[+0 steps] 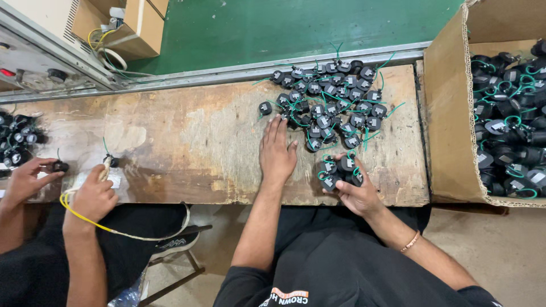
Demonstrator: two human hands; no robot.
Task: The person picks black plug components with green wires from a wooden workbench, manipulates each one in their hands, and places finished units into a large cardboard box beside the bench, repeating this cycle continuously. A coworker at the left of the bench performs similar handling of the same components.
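My left hand [277,152] flat on worn wooden tabletop [187,142], fingers spread wide, fingertips touching near edge of pile of small black parts [330,102] with green wire loops. My right hand [357,190] at tabletop's front edge, closed around handful of same black parts [340,169]. Cardboard box [446,113] at right, full of more such parts. At left, co-worker's hands [91,196] hold probe with yellow cable [85,219] to single black part [112,161]. Green conveyor belt [284,28] beyond tabletop.

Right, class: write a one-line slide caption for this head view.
Left hand flat on bench by parts pile; right hand cradles several black parts; co-worker's hands alongside.
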